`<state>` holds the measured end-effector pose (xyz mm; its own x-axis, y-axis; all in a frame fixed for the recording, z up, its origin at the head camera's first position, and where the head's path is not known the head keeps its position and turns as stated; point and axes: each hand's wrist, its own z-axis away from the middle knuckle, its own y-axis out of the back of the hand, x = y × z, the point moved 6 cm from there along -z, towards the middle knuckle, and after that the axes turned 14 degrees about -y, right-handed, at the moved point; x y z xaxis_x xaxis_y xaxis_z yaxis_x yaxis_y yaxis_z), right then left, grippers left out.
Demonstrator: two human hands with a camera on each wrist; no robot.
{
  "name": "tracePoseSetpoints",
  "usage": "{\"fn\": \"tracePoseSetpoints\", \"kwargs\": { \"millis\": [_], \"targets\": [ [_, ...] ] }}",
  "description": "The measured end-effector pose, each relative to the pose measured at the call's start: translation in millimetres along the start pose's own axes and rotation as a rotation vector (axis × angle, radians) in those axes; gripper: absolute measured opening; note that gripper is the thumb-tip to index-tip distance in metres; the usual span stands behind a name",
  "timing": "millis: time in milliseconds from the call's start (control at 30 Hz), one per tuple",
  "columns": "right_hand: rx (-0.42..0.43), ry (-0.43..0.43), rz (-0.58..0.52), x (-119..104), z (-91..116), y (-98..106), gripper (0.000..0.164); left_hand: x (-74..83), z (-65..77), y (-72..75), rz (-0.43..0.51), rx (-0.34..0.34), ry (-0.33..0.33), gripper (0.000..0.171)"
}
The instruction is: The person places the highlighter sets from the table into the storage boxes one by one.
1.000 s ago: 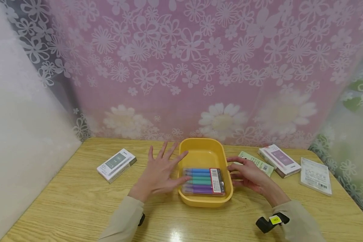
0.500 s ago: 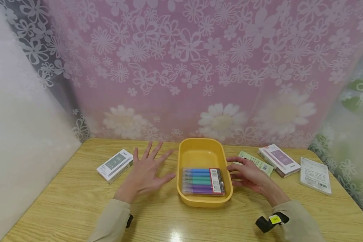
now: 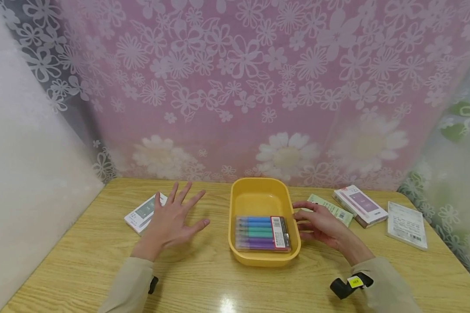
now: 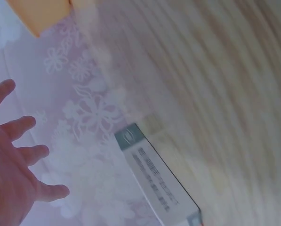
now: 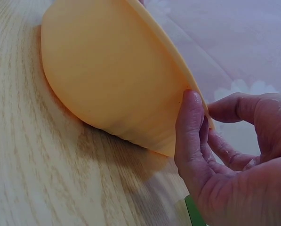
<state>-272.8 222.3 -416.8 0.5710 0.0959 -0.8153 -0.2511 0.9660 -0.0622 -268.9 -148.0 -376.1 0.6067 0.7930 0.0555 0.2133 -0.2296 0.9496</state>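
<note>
A yellow plastic tray [image 3: 264, 198] sits in the middle of the wooden table. In its near half lies a clear pack of blue, green and purple pens [image 3: 258, 233] with a white label. My right hand [image 3: 321, 228] touches the tray's right rim and outer wall with its fingertips, its fingers loosely bent. My left hand [image 3: 170, 224] is spread with nothing in it, left of the tray. Beside and partly behind it in the head view lies a white box with a grey panel [image 3: 141, 215]. The left wrist view shows that box's printed side [image 4: 156, 181], apart from the fingers.
To the right lie a light green packet [image 3: 337, 211], partly behind the right hand, a white box with a purple panel [image 3: 360, 205] and a flat white pack [image 3: 406, 225]. A pink flowered curtain [image 3: 219, 130] hangs behind the table.
My left hand has moved left from over the tray's left rim toward the white box, fingers still spread. The right hand stays at the tray, and the tray has hardly moved.
</note>
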Motion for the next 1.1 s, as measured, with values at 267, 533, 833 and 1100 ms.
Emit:
{"fn": "tracePoseSetpoints", "kwargs": {
  "millis": [267,533,833,1100],
  "targets": [
    [0.013,-0.011,0.000,-1,0,0,0.046,-23.5,12.3,-3.6,-0.007,-0.038,0.059,0.078],
    [0.006,-0.012,-0.003,0,0,0,0.044,-42.1,23.1,-4.1,0.003,-0.065,0.115,0.078],
    [-0.001,-0.012,-0.011,1,1,0,0.042,-63.5,31.6,-5.2,0.036,-0.156,0.228,0.083],
    [-0.012,-0.009,-0.031,2,0,0,0.038,-77.2,33.9,-13.8,0.077,-0.245,0.281,0.084]
  ]
}}
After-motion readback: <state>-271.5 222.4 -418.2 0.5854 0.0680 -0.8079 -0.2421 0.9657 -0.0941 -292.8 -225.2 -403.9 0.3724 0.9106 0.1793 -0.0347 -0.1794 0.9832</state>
